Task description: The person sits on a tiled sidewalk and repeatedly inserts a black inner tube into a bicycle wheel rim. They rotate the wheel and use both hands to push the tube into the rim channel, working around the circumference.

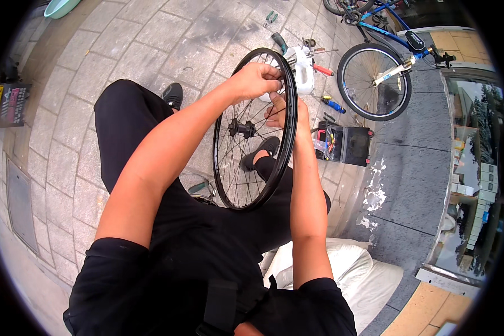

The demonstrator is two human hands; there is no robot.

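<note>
A black bicycle wheel without a tyre stands tilted on edge against my lap, its thin spokes meeting at a black hub. Over the upper part of the rim reaches my left hand, its fingers closed at the inner edge among the spokes. Just below it, my right hand is closed around the right side of the wheel, thumb raised and fingertips inside the spokes. Both hands nearly touch. Whatever small part sits between the fingertips is too small to make out.
Beyond the wheel lie a white plastic jug, a red-handled screwdriver, a blue-yellow tool and pliers. An open toolbox sits on the right, near a blue bicycle. White cloth lies beside me.
</note>
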